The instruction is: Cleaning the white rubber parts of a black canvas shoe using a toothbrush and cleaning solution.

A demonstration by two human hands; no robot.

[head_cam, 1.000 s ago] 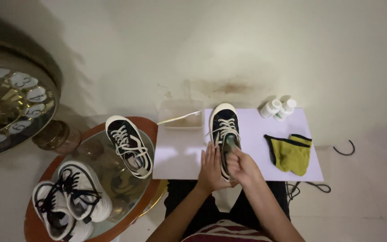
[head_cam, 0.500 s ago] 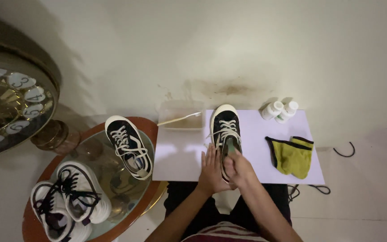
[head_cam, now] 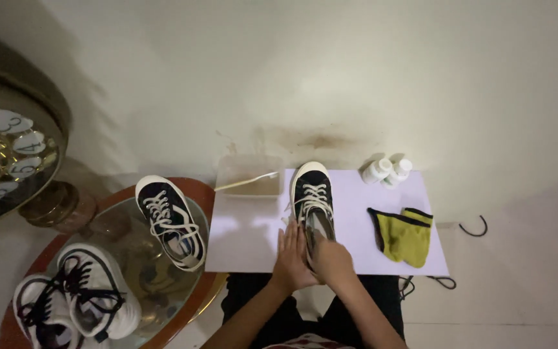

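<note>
— What are the hands doing?

— The right hand (head_cam: 332,260) is wrapped over the heel end of a black sneaker (head_cam: 312,200) with white laces, fingers closed around it. The left hand (head_cam: 290,253) lies flat and open against the shoe's left side, touching it and the other hand.

— Where does the shoe sit?

— On a white sheet (head_cam: 247,232) covering the desk, toe pointing away from the hands toward the wall.

— And around them?

— Just right of the right hand lies a yellow-green cloth (head_cam: 405,236) with a dark edge. Beyond it, near the wall, two small white bottles (head_cam: 387,171) lie side by side. Ahead and left of the left hand stands a clear tub (head_cam: 250,176) with a toothbrush (head_cam: 247,183) resting across it. Farther left, a matching black sneaker (head_cam: 169,221) rests on a round glass table (head_cam: 124,258), and nearer the person a white pair with black laces (head_cam: 72,300). Beyond that table a big clock face (head_cam: 4,152) leans.
</note>
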